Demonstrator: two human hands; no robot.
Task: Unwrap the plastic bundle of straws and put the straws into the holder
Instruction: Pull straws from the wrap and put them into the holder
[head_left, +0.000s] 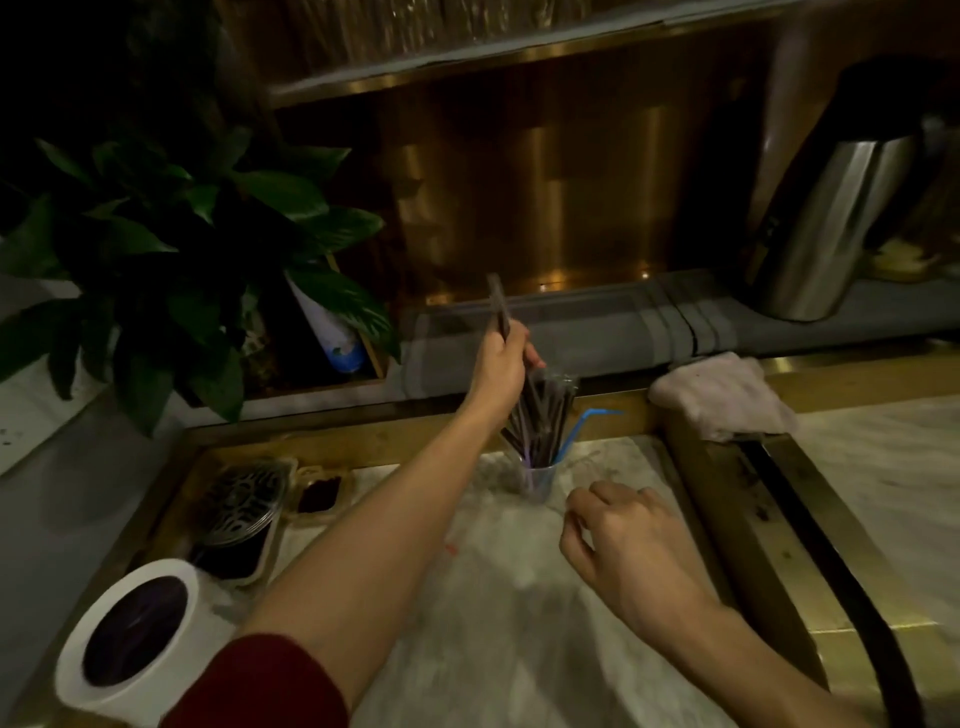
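The left hand (501, 364) is raised over the holder (540, 480), fingers closed around a dark straw (497, 304), the other straws (540, 415) standing in the holder. Just right, the right hand (631, 540) hovers above the table (467, 597), fingers loosely curled, empty.

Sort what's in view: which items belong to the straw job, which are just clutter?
Job:
- left hand, gripping dark straws
- right hand, empty, low over the counter
- clear holder cup
- blue bendy straw in the cup

Clutter:
- potted plant
- metal jug
- folded cloth
- white paper roll
- dark trays
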